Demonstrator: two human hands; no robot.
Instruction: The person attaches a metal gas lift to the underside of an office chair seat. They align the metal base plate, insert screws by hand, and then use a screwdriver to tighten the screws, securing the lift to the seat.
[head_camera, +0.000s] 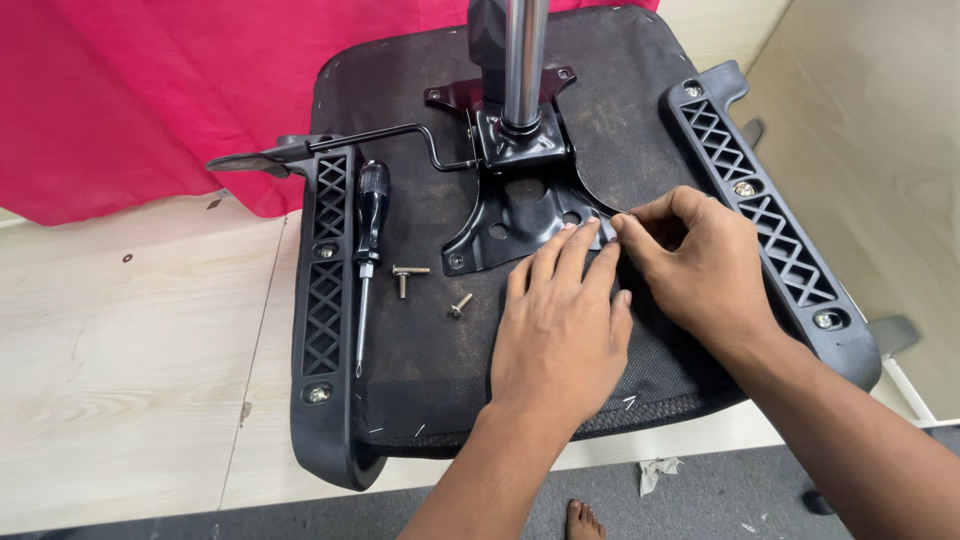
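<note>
The seat (420, 360) lay upside down on the worktop (130, 340), and the plate (520, 215) looked only partly fixed: two bolts (410, 272) sat loose left of the hands, beside a screwdriver (368, 240). The left hand (560, 320) rested flat, fingers spread, on the plate's near edge. The right hand (690, 260) was curled, pinching something tiny there, couldn't tell what.

black metal mounting plate (515, 205) lies bolted flat on the upturned chair seat's (420, 350) dark fabric underside.
</note>
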